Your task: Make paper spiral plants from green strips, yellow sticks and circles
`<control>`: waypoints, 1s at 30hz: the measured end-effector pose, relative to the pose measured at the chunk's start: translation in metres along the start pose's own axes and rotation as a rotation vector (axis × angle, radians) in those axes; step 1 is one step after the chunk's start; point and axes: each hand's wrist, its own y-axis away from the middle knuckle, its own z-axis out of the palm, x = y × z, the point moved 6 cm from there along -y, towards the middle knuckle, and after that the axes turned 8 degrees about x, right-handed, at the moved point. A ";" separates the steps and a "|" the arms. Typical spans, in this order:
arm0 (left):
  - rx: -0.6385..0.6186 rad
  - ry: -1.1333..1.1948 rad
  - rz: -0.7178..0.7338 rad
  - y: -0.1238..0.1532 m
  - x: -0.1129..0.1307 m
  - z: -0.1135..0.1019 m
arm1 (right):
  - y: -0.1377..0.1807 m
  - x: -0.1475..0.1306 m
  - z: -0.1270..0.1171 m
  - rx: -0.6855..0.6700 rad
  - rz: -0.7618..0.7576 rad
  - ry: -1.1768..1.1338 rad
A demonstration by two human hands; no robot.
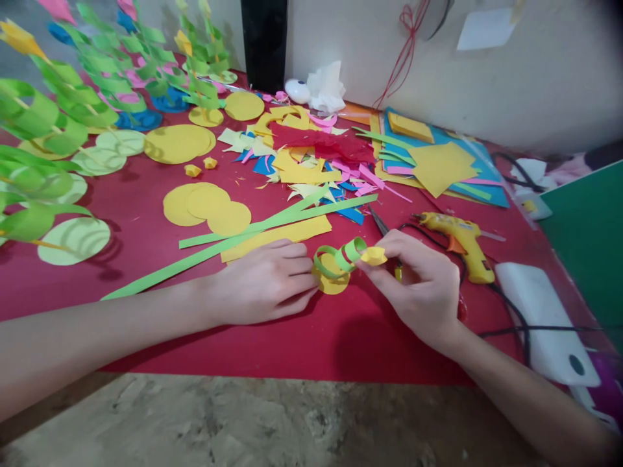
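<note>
On the red bench (292,350), the right hand (423,279), near four o'clock from the view's centre, pinches a yellow star (374,255) at the end of a green curl (349,255). The left hand (270,282), between seven and eight o'clock, sets its fingertips beside the curl's lower loop and a yellow disc (333,283); whether they grip is unclear. Green strips (170,272) pass just beyond it. A yellow glue gun (460,239) lies at three o'clock, blue sheets (479,162) at two, paper scraps (302,172) at twelve, green spirals (109,78) at ten.
</note>
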 end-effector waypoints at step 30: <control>0.006 -0.036 0.018 0.001 0.000 0.000 | -0.002 -0.001 0.003 -0.020 -0.009 0.006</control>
